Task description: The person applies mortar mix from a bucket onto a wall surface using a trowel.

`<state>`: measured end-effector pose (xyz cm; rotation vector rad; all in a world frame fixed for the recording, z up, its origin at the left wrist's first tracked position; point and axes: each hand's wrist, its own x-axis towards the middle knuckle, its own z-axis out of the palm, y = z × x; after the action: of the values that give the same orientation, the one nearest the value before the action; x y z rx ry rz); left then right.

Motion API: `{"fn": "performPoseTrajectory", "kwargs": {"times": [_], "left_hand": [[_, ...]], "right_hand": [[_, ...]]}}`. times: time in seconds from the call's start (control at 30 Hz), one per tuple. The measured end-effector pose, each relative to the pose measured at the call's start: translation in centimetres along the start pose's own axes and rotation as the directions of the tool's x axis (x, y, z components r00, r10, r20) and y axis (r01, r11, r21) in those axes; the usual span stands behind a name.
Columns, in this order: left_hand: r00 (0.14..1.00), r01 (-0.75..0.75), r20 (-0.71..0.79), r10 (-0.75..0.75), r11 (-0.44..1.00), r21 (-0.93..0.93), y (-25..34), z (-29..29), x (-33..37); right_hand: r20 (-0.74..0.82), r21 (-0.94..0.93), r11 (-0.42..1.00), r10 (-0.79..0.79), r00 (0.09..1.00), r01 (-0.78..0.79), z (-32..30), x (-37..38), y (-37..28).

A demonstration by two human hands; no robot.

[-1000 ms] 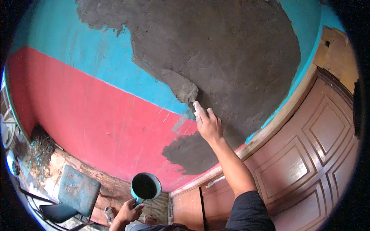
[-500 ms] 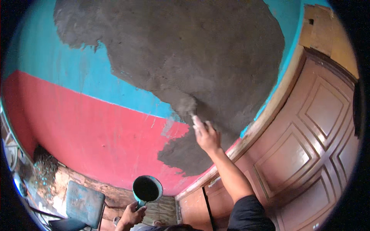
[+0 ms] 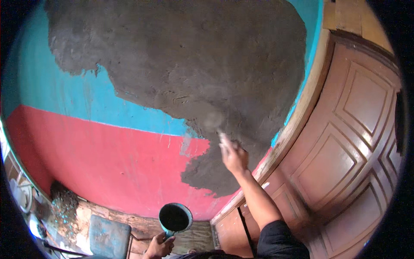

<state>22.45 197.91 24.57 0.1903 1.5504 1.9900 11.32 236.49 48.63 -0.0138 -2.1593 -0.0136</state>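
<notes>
Grey-brown mortar (image 3: 181, 56) covers much of the turquoise and red wall (image 3: 108, 159), its edge ragged. My right hand (image 3: 235, 157) is closed round the handle of a trowel (image 3: 214, 118), whose motion-smeared, mortar-coated blade lies at the wet surface just above the red band. Lower down and to the left, my left hand (image 3: 160, 247) grips the handle of a light-blue dipper (image 3: 176, 217). Dark material fills the inside of the dipper, which is held out in front of the red part of the wall.
A brown panelled door (image 3: 340, 142) with a wooden frame (image 3: 297, 116) bounds the wall on the right. A worn blue-grey chair (image 3: 109, 235) stands at lower left, beside a heap of dark debris (image 3: 64, 203).
The view has shifted, so the wall and chair sit lower and the door further left. My right hand still works the trowel at nearly the same patch; the left keeps hold of the dipper.
</notes>
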Motion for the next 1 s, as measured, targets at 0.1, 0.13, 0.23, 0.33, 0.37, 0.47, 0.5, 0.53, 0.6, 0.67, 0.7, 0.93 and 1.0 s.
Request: {"fn": "performPoseTrajectory", "kwargs": {"times": [0.1,0.13,0.23,0.33,0.37,0.47,0.5,0.53,0.6,0.67,0.7,0.93,1.0], "left_hand": [[0.994,-0.076,0.075,0.08,0.996,-0.053,-3.3,-0.5,1.3],[0.981,-0.166,0.104,0.166,0.986,-0.012,-3.5,-0.8,1.7],[0.997,-0.05,0.062,0.052,0.998,-0.036,-1.7,-0.6,0.4],[0.998,0.048,-0.036,-0.043,0.991,0.125,5.0,2.6,-2.9],[0.998,0.047,-0.044,-0.042,0.993,0.109,4.7,2.9,-2.9],[0.984,0.179,-0.007,-0.179,0.984,-0.007,3.9,2.2,-2.1],[0.984,0.181,-0.004,-0.181,0.984,-0.008,4.0,2.0,-1.9],[0.983,0.182,0.025,-0.182,0.983,0.002,4.3,1.9,-1.8],[0.979,0.194,0.062,-0.194,0.981,0.012,4.5,1.5,-1.8],[0.981,0.175,0.078,-0.177,0.984,0.033,5.8,1.4,-2.3],[0.982,0.16,0.093,-0.164,0.986,0.05,6.2,1.0,-2.5],[0.998,0.067,-0.024,-0.065,0.993,0.102,5.3,-1.7,-3.7],[0.979,0.202,0.024,-0.202,0.979,-0.012,4.1,-3.6,-2.5]], "right_hand": [[-0.023,-0.117,0.988,-0.106,0.994,0.102,0.6,2.8,-2.0],[-0.081,-0.146,0.984,-0.116,0.99,0.104,0.8,3.5,-1.0],[-0.039,-0.195,0.976,0.088,0.995,-0.094,-1.8,3.6,4.1],[-0.197,-0.151,0.987,0.02,0.98,-0.051,-4.7,3.2,6.8],[-0.296,-0.049,0.998,-0.039,0.954,0.025,-4.7,3.3,6.5],[-0.071,0.039,0.994,-0.098,0.993,0.101,-4.0,3.0,-0.2],[-0.049,0.012,0.981,-0.194,0.98,0.195,-2.9,2.9,-1.5],[0.003,-0.05,0.972,-0.231,0.973,0.231,-1.8,2.9,-2.8],[0.056,-0.108,0.955,-0.271,0.961,0.276,-0.2,3.3,-3.3],[0.049,-0.177,0.97,-0.159,0.986,0.165,0.8,3.9,-2.1],[0.027,-0.21,0.969,-0.131,0.991,0.134,0.2,4.2,-1.1],[-0.248,-0.042,0.995,-0.094,0.964,0.086,-3.6,3.6,3.0],[-0.144,0.066,0.99,-0.115,0.983,0.125,-2.1,3.2,-0.7]]}}
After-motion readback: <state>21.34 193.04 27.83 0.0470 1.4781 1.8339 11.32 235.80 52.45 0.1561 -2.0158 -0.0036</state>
